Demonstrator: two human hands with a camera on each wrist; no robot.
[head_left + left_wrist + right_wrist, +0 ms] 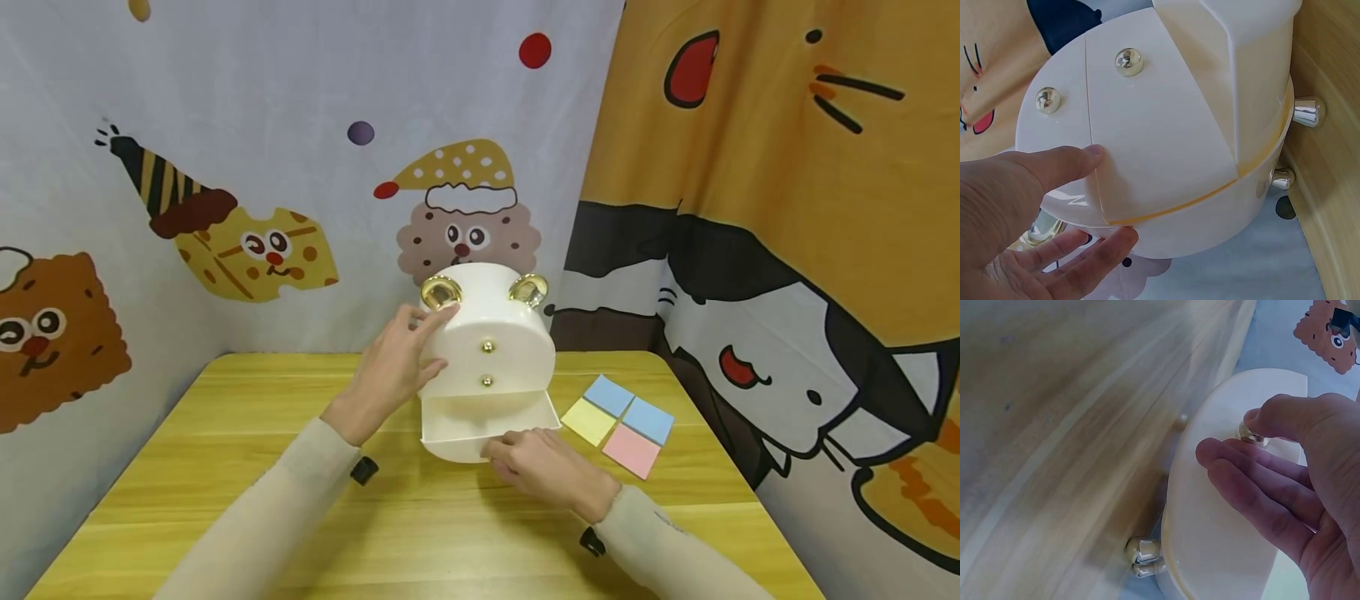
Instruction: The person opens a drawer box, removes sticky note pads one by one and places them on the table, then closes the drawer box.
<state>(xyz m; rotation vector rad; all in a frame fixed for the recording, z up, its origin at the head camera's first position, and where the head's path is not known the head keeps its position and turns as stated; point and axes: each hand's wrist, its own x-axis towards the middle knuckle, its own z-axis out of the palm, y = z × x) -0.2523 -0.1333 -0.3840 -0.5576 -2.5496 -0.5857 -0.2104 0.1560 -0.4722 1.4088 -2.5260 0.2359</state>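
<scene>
A white drawer cabinet (517, 342) with rounded ends and gold ear-like trims stands on the table. Its lowest drawer (450, 451) is pulled out, and the part of the inside that shows is bare. My left hand (393, 358) holds the cabinet's left side, thumb on the front and fingers at the edge, as the left wrist view also shows. At the drawer front, my right hand (551, 467) pinches a gold knob (1252, 435) between thumb and index finger, while the other fingers extend beside it. Two upper drawers with gold knobs (488, 347) are closed.
Right of the cabinet lie two blue sticky note pads (609, 395), a yellow pad (588, 422) and a pink pad (632, 450). The wooden table (247, 467) meets cartoon-printed curtains (300, 100) at the back and sides. Gold feet (1308, 112) support the cabinet.
</scene>
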